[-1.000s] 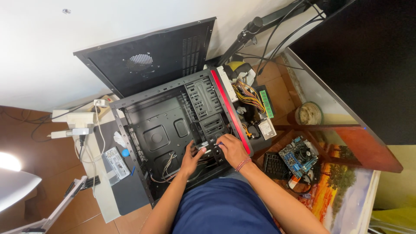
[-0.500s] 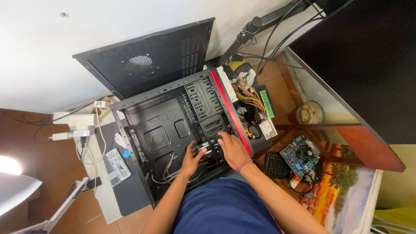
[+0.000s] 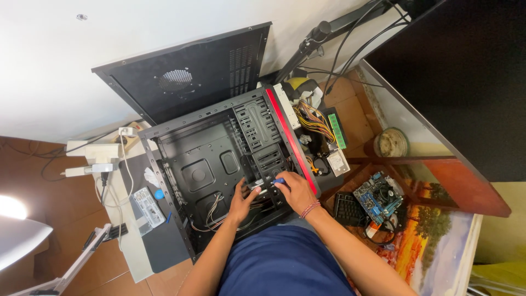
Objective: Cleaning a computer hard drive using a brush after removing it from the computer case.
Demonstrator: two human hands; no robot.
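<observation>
Screwdriver (image 3: 278,180), blue-handled, lies pinched in the fingers of the right hand (image 3: 296,193) at the drive bay inside the open computer case (image 3: 213,164). Left hand (image 3: 244,200) rests beside it on the bay, fingers spread. Loose side panel (image 3: 192,71) leans behind the case. Circuit board (image 3: 378,196) lies to the right, well apart.

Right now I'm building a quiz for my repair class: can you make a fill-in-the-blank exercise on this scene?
1. Both hands work inside the open black computer ____.
2. The right hand holds a tool with a ____ handle.
3. The left hand rests beside a bundle of ____ on the case floor.
4. The blue motherboard lies ____ the computer case, on the person's right.

Missing words: case; blue; cables; outside
</observation>
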